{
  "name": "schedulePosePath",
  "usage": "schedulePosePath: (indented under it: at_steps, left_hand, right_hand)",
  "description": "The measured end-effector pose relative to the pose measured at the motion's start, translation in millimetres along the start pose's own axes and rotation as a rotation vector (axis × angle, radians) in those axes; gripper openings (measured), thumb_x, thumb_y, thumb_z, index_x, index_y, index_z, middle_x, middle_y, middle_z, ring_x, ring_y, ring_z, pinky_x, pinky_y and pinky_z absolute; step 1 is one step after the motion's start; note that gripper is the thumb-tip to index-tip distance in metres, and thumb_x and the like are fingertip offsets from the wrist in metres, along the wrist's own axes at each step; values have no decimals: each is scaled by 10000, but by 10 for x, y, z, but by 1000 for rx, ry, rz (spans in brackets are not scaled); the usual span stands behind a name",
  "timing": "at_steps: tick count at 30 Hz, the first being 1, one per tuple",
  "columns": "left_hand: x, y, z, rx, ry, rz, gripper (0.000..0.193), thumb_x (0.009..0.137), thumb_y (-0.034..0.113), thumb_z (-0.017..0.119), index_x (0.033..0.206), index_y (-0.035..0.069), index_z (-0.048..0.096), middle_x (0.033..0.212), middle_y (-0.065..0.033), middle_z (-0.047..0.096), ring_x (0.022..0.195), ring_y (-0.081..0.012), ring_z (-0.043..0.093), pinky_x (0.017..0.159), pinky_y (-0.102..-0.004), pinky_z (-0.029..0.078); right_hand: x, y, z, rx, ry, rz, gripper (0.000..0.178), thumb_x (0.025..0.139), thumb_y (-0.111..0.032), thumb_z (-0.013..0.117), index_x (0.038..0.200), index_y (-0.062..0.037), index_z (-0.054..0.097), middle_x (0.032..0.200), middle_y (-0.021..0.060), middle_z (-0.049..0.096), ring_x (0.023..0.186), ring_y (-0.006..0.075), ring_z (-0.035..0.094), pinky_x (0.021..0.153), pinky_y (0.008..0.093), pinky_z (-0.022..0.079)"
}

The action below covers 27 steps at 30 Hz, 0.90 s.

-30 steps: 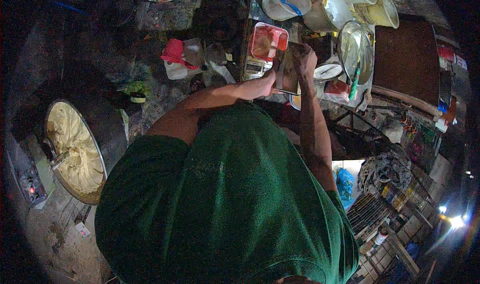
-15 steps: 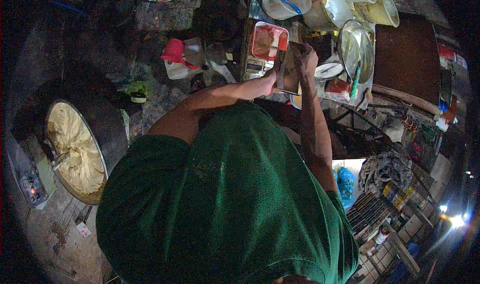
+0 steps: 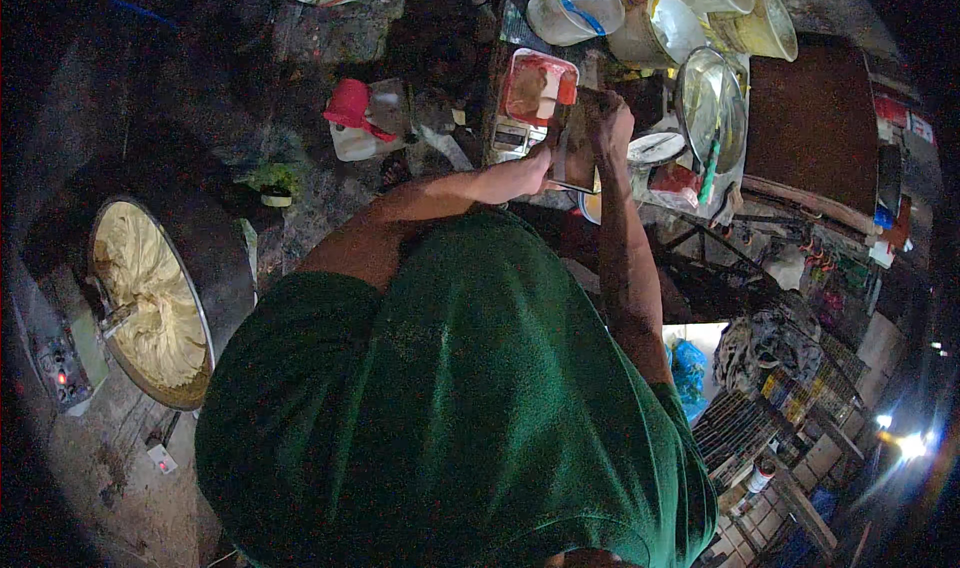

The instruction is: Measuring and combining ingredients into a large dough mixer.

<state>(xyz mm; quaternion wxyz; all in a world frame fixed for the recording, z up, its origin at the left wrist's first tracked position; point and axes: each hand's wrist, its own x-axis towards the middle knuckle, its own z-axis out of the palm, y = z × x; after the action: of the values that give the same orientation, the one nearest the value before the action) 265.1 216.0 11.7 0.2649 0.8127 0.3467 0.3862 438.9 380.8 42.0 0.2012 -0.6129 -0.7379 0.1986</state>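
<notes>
In front of me at the table's near edge is a brownish rectangular pan (image 3: 574, 158) with a thin pale rim, seen between my hands. My left hand (image 3: 523, 175) is closed on its near left side, thumb along the edge. At its far right side my right hand (image 3: 611, 128) is bent into a fist. What those fingers hold is hidden behind the knuckles. Just beyond the pan lies a red-rimmed square tub (image 3: 541, 86) with pale stuff inside. A small scale-like device (image 3: 512, 138) sits left of the pan, partly covered.
Several plastic buckets (image 3: 573, 8) stand at the back. A metal basin (image 3: 735, 113) with a green-handled tool (image 3: 709, 173) leans right, near a white lid (image 3: 656, 148). A large mixer bowl of pale dough (image 3: 150, 298) is far left. A red scoop (image 3: 350, 106) lies left of the table.
The view has shifted very slightly. Both hands stay at the pan in nearly the same pose. The dough in the mixer bowl has changed shape.
</notes>
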Motion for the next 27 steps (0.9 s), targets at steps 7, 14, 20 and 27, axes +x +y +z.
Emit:
schedulePosePath:
  at_steps: [7, 14, 20, 27]
  left_hand:
    - [-167, -251, 310, -361, 59, -196, 295, 869, 146, 493, 939, -135, 441, 767, -186, 485, 678, -288, 544, 646, -338, 461]
    - [-65, -45, 2, 66, -73, -98, 254, 885, 104, 443, 990, -125, 413, 802, -223, 506, 773, -330, 582, 677, -381, 456]
    - [-126, 27, -125, -142, 52, -60, 292, 917, 143, 483, 1004, -118, 386, 786, -213, 498, 740, -343, 556, 665, -395, 442]
    - [98, 201, -375, -204, -428, -352, 296, 942, 91, 338, 1118, -142, 383, 1064, -262, 500, 1059, -342, 508, 942, -385, 398]
  right_hand:
    - [-9, -485, -96, -94, -84, -105, 278, 783, -266, 640, 946, -43, 669, 903, 154, 688, 833, 325, 665, 707, 379, 504]
    - [-37, -400, -146, -7, -87, -58, 311, 771, -280, 651, 985, -55, 671, 893, 154, 687, 827, 334, 661, 705, 381, 502]
    - [-39, -609, -159, -159, -165, -54, 312, 772, -269, 646, 1007, -66, 669, 925, 148, 688, 850, 310, 664, 717, 366, 502]
    - [19, -201, -31, 118, -85, 88, 279, 777, -236, 637, 984, -53, 668, 905, 152, 690, 833, 312, 668, 706, 366, 510]
